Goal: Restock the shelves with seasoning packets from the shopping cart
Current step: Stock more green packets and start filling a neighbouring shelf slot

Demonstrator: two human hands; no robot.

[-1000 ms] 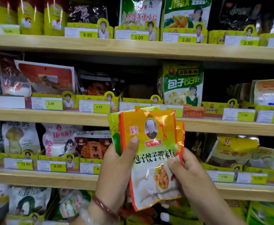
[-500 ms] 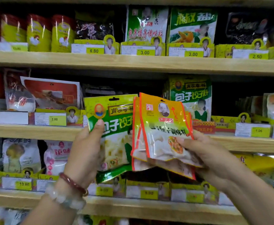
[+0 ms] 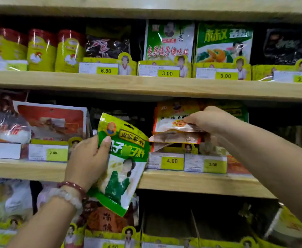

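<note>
hands: two, left and right
green packet: one, in the left
orange packets: a few, exact count unclear
shelf boards: three
bracelets: two
chicken-print canisters: three

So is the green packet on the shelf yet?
No. The left hand holds the green packet tilted, in front of the shelf.

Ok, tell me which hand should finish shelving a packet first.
Right. The right hand already pinches the orange packets inside the middle shelf slot above the 4.00 tag. The left hand holds the green packet out in front of the shelf.
</note>
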